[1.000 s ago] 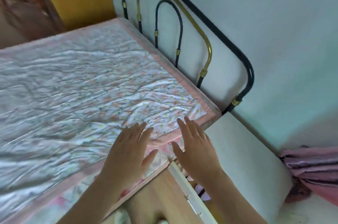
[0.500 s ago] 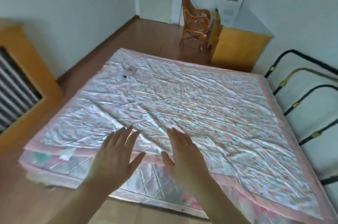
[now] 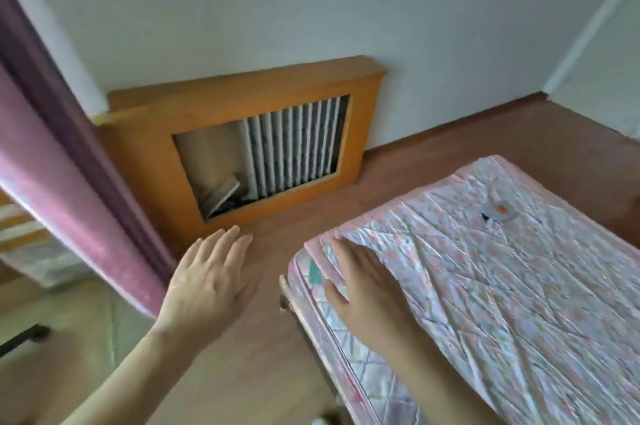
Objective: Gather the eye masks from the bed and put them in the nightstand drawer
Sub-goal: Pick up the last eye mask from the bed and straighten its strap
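One small eye mask [image 3: 498,210], pale with an orange and a dark spot, lies on the pink-edged quilted bed [image 3: 519,286] near its far side edge. My right hand [image 3: 363,289] hovers flat and empty over the near corner of the bed, fingers spread, well short of the mask. My left hand [image 3: 207,282] is held out open above the wooden floor, left of the bed corner, also empty. The nightstand and its drawer are out of view.
A wooden radiator cover [image 3: 242,144] stands against the white wall ahead. A pink and purple curtain [image 3: 65,196] hangs at the left. Brown wooden floor [image 3: 433,144] runs between the cover and the bed.
The view has swung left, from the headboard and nightstand, across the whole bed, to the bed's corner and the radiator cover. Both hands stayed open and empty in front of me.
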